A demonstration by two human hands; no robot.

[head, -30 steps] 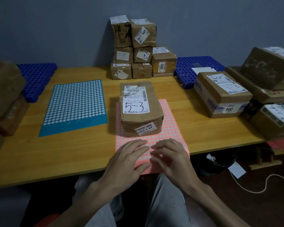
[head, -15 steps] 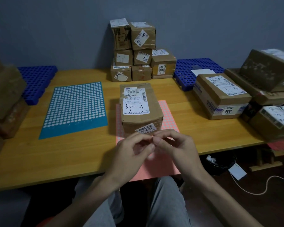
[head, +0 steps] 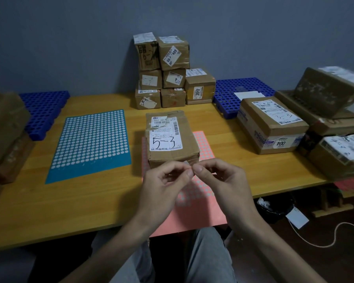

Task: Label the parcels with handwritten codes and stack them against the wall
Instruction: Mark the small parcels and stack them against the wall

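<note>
A brown parcel [head: 172, 139] with "5-3" handwritten on its white label lies mid-table on a pink sticker sheet [head: 200, 209]. Just in front of it, my left hand [head: 161, 190] and my right hand [head: 225, 184] are raised above the sheet. Their thumbs and forefingers pinch together at one spot on a tiny pale sticker, which is barely visible. A stack of several small labelled parcels [head: 164, 72] stands against the grey wall behind.
A blue sticker sheet [head: 90, 144] lies left of the parcel. Larger parcels [head: 272, 125] crowd the right end of the wooden table [head: 70, 211], and brown boxes [head: 4, 123] stand at the left edge. Blue plastic grids [head: 43, 107] lie at the back corners.
Both hands lifted off the pink sheet, where they lay flat, and came together fingertip to fingertip in front of the parcel. The parcel has not moved.
</note>
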